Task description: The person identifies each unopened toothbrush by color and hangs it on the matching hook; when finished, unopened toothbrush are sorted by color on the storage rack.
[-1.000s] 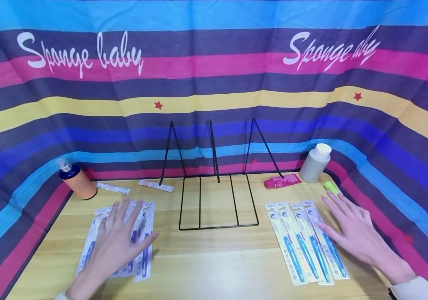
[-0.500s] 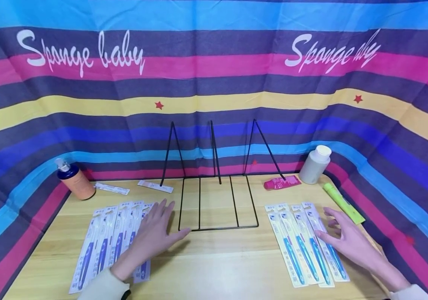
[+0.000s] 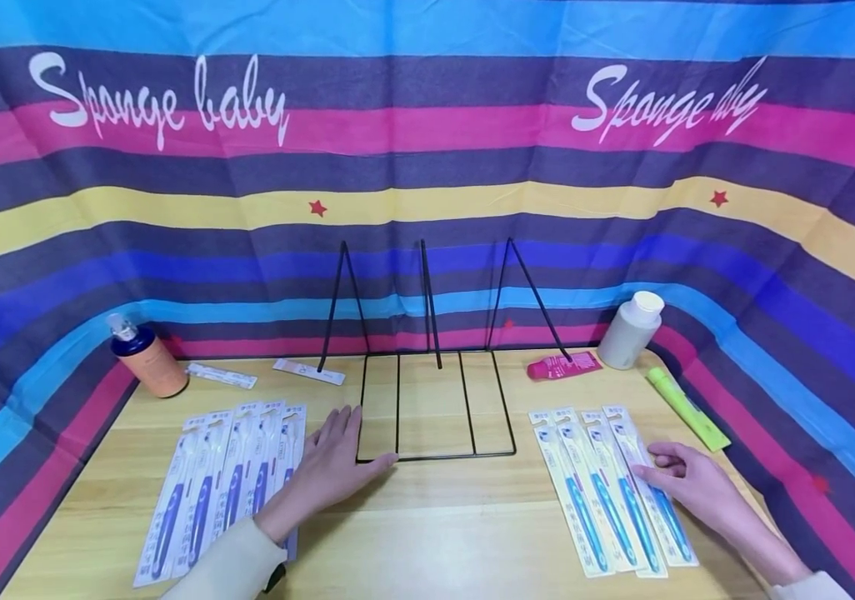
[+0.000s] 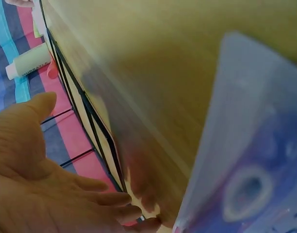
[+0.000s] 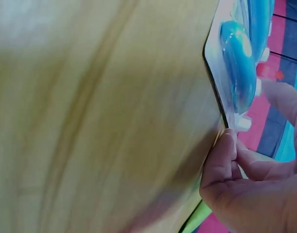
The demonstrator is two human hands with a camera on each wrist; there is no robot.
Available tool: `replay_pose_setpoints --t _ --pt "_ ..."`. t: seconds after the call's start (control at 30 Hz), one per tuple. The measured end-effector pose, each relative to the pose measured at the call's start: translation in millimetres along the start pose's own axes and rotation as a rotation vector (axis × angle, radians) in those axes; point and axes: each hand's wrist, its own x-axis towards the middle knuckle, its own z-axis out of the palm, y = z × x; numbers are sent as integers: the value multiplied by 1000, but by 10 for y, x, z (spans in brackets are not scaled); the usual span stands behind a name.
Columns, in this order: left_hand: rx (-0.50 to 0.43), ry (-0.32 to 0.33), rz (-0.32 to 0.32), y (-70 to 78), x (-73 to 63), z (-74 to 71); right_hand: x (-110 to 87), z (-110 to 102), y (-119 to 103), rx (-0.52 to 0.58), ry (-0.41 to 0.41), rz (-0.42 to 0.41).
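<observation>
My left hand [image 3: 337,458], fingers extended and thumb spread, is beside the left front corner of the black wire rack [image 3: 435,457]; whether it touches the wire cannot be told. Under its wrist lie several packaged purple toothbrushes [image 3: 198,500], one of which looms close in the left wrist view [image 4: 255,145]. My right hand [image 3: 693,483] is at the right edge of the rightmost packaged blue toothbrush [image 3: 656,492]. Its fingers are curled at the card's edge, with the thumb [image 5: 279,97] over the pack, which still lies flat. Several blue packs fan out there.
A green tube [image 3: 686,408] lies right of the right hand. At the back stand a grey white-capped bottle [image 3: 630,331] and an orange-and-blue pump bottle [image 3: 153,362]. A pink tube [image 3: 566,365] and two slim packets [image 3: 221,375] lie near the striped cloth.
My left hand has moved right from over the purple packs to the rack's corner. My right hand has come down from beside the green tube to the rightmost blue pack, its fingers curling.
</observation>
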Motion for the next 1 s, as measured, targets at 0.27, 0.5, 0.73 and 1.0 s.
replay_pose_setpoints --t 0.27,0.5,0.73,1.0 --pt "21 -25 13 -39 -11 29 -31 8 21 -95 -10 46" --pt "52 -15 10 -114 3 64 -3 -18 -9 -71 0 107" --pt "55 -8 13 -99 15 67 -44 -68 -23 47 -4 114" --pt "62 -15 8 -62 33 55 -144 -106 -125 157 113 126"
